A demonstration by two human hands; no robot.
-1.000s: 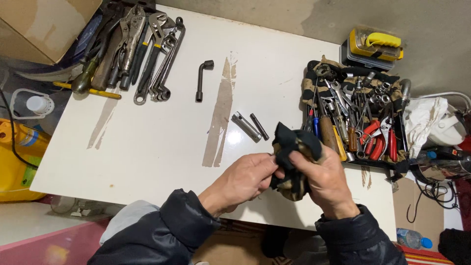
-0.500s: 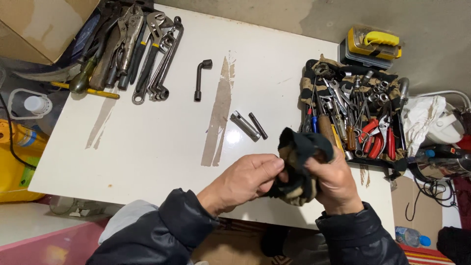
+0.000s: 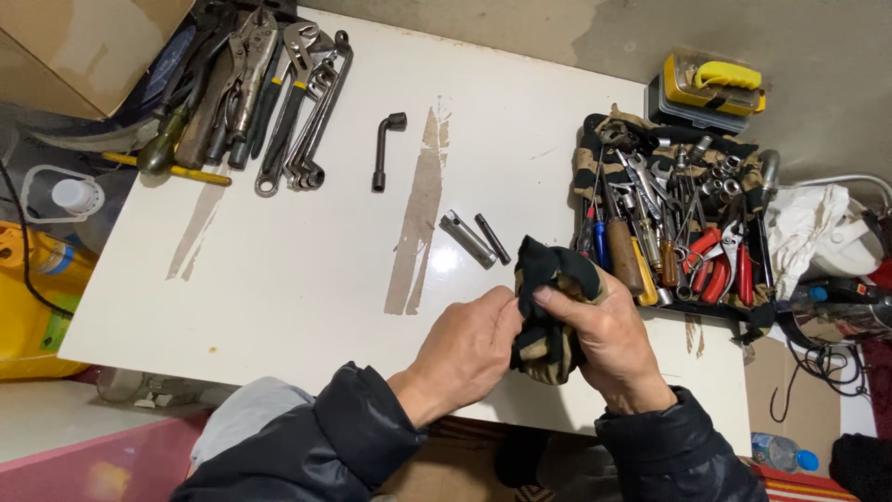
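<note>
Both my hands meet over the front edge of a white table [image 3: 279, 270]. My right hand [image 3: 604, 344] grips a bunched black and tan cloth [image 3: 548, 270]. My left hand [image 3: 465, 349] pinches into the same cloth from the left; whatever is wrapped inside is hidden. Just beyond the cloth lie two short metal sockets [image 3: 474, 240]. An L-shaped socket wrench [image 3: 384, 149] rests further back.
Wrenches, locking pliers and other hand tools [image 3: 269, 84] lie at the table's back left. A tool bag [image 3: 678, 223] full of screwdrivers, pliers and spanners sits at the right. A yellow case [image 3: 711, 84], a white rag [image 3: 804, 228] and a yellow container [image 3: 28, 297] lie around the table.
The cloth has shifted slightly in my hands as both work it; my left fingers have pushed deeper into its folds. Nothing on the table moved.
</note>
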